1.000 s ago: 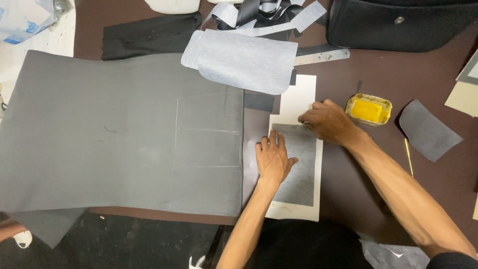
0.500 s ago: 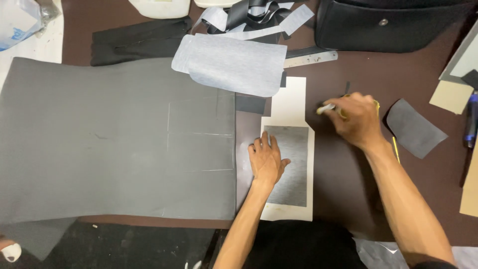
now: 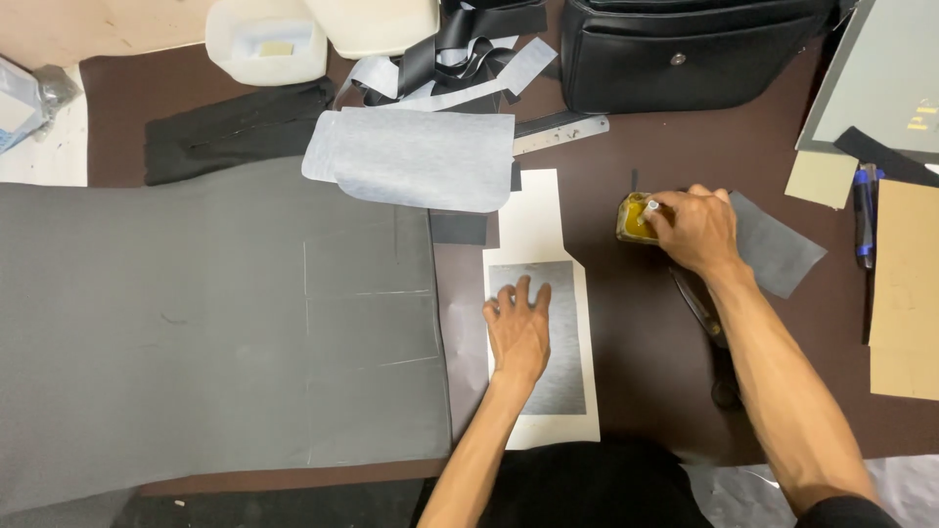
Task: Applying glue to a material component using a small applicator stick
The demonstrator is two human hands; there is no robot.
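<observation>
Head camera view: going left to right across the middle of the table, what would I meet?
Big grey sheet → left hand flat on a grey piece over white paper → right hand at a small yellow tin → tan cardboard.

My right hand (image 3: 693,227) is off the white card (image 3: 541,225). One second back it rested at the top edge of the grey piece (image 3: 548,332); half a second back it hovered right of the card with a small white-tipped tool. Now it sits over the yellow glue pot (image 3: 631,217), tool tip (image 3: 651,206) at the pot's opening. My view has shifted: the black bag (image 3: 699,49) and the white containers (image 3: 264,39) at the far edge of the surface show more fully. Scissors (image 3: 706,323) now show beside my right forearm.
</observation>
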